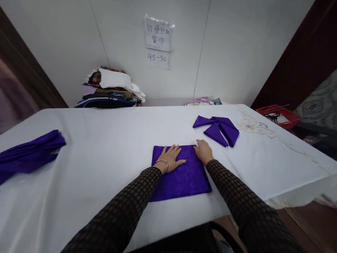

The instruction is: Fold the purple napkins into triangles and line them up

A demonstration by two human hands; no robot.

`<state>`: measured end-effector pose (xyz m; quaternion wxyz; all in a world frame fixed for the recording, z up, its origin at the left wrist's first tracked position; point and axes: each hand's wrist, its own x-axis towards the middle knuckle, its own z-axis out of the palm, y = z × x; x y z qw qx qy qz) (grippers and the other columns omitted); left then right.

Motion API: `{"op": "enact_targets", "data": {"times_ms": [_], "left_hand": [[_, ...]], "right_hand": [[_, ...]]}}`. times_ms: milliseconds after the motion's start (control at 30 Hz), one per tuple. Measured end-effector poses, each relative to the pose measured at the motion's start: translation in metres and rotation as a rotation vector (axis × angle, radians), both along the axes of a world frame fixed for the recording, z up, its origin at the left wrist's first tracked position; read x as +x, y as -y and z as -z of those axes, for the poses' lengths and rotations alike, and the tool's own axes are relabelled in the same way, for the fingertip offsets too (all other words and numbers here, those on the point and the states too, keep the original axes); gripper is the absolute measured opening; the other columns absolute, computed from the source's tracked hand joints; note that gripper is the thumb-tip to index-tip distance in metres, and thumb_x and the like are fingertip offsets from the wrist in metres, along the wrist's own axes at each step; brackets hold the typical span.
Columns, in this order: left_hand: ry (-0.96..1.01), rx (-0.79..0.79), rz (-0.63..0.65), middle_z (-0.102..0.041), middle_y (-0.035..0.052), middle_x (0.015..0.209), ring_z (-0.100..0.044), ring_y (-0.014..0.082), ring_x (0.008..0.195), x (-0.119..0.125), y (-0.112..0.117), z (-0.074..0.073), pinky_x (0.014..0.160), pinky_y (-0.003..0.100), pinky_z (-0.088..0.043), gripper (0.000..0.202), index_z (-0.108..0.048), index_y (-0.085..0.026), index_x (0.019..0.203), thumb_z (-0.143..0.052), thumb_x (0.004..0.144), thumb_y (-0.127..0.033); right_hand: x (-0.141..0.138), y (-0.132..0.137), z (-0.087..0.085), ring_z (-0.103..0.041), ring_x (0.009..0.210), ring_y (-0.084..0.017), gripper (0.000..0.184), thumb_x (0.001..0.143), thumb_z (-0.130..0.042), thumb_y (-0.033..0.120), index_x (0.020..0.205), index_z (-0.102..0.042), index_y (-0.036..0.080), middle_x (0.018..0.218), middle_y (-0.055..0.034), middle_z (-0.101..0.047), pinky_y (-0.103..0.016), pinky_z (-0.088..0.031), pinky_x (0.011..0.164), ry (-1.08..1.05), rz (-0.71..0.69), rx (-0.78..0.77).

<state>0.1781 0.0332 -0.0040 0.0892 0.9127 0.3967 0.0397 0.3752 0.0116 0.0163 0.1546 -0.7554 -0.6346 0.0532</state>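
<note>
A purple cloth napkin (185, 182) lies flat in a roughly square shape on the white tablecloth (103, 152), in front of my body. Pressed on its upper left part is my left hand (169, 158), palm down with the fingers spread and a bracelet at the wrist. My right hand (204, 152) is at the far right corner of the napkin, its fingers bent and closed on that corner. Beyond it, to the right, rests a folded purple napkin (220, 130) with pointed ends.
Loosely bunched purple cloths (22, 158) lie at the table's left side. A pile of folded clothes (112, 89) sits at the back by the wall, beneath a paper sign (158, 34). A red basket (288, 120) stands past the far right edge.
</note>
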Motion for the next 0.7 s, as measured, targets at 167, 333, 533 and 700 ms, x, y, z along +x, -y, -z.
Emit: {"op": "enact_targets", "data": {"times_ms": [167,333,533,700], "left_hand": [[-0.001,-0.007,0.012,-0.022,0.0061,0.151,-0.014,0.0249,0.139,0.000,0.001,-0.002,0.112,0.051,-0.008,0.068,-0.021,-0.023,0.144,-0.027,0.087,-0.060],[-0.016,-0.031,-0.010,-0.022,0.0059,0.151,-0.013,0.0236,0.140,0.000,0.000,-0.002,0.112,0.050,-0.006,0.067,-0.020,-0.021,0.145,-0.031,0.087,-0.053],[-0.004,-0.023,-0.013,-0.022,0.0056,0.151,-0.013,0.0243,0.140,0.001,0.002,-0.002,0.112,0.050,-0.007,0.068,-0.027,-0.021,0.142,-0.031,0.085,-0.058],[-0.011,-0.047,-0.004,-0.024,0.0066,0.151,-0.014,0.0238,0.139,-0.003,0.000,-0.005,0.113,0.047,-0.010,0.069,-0.026,-0.020,0.142,-0.035,0.085,-0.058]], "right_hand": [[-0.040,0.004,0.001,-0.026,0.133,-0.025,0.057,0.092,-0.032,0.047,0.136,-0.038,0.012,0.143,-0.0129,-0.037,-0.039,-0.019,0.107,0.054,-0.355,0.059],[-0.050,0.006,0.017,-0.018,0.137,-0.028,0.071,0.091,-0.022,0.058,0.141,-0.029,0.008,0.148,-0.0157,-0.027,-0.046,-0.013,0.109,0.072,-0.342,-0.098],[-0.037,0.009,0.022,-0.019,0.137,-0.026,0.070,0.092,-0.017,0.057,0.140,-0.033,0.009,0.148,-0.0148,-0.027,-0.044,-0.013,0.109,0.137,-0.281,-0.072],[-0.038,0.011,0.025,-0.019,0.137,-0.027,0.071,0.091,-0.018,0.058,0.140,-0.032,0.009,0.148,-0.0151,-0.028,-0.045,-0.014,0.108,0.149,-0.291,-0.065]]}}
